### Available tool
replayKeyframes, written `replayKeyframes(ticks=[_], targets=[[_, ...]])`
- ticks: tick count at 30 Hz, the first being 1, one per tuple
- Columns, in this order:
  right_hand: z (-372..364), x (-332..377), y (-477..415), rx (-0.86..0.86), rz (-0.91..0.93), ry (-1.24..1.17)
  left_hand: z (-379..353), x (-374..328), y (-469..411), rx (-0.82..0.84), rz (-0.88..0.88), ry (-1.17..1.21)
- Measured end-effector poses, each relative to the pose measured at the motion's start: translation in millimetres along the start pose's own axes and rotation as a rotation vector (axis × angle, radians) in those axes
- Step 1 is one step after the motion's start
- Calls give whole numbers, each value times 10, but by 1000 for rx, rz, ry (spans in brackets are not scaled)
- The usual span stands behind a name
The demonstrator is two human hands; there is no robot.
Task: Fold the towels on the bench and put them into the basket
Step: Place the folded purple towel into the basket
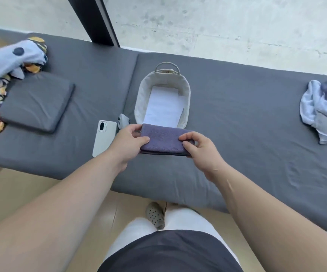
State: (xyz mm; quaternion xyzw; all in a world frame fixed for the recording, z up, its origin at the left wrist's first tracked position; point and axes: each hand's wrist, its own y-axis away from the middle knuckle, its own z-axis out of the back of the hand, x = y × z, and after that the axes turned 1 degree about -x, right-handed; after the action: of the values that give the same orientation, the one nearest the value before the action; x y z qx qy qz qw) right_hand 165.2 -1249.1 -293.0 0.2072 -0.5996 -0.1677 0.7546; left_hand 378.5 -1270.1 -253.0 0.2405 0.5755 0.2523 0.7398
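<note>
1. The folded purple towel [163, 141] lay on the grey worktop [237, 114], its far edge just in front of the near rim of the basket [139, 99]. The left hand [128, 143] pinched its left end and the right hand [199, 148] its right end, fingers [185, 136] closed on the cloth. With only the ends gripped, the middle layers could have sagged or slid apart on lifting, undoing the fold.

2. The towel looked about as wide as the basket's opening. Lowered crosswise, its ends might have caught on the soft rim and crumpled; turning it lengthwise looked safer.

3. A white folded towel [163, 107] already lay flat in the basket. A careless drop could have pushed it askew or left the purple one tilted against the wall.

4. The basket seemed light and soft-walled. A push from the towel's edge could have shoved it toward the far side.

5. A phone [103, 138] and a small grey object [123, 120] lay just beside the left hand; a sweeping wrist could have knocked them.

6. The unfolded towels [323, 112] sat well apart at the right, so that part of the task remained undone.
</note>
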Motion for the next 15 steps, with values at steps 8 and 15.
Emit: replayKeyframes(ticks=[8, 15], targets=[[-184, 307, -790, 13, -10, 232, 201, -188, -793, -36, 65, -137], [-471, 117, -1367, 24, -23, 517, 295, -82, -1687, 14, -54, -753]])
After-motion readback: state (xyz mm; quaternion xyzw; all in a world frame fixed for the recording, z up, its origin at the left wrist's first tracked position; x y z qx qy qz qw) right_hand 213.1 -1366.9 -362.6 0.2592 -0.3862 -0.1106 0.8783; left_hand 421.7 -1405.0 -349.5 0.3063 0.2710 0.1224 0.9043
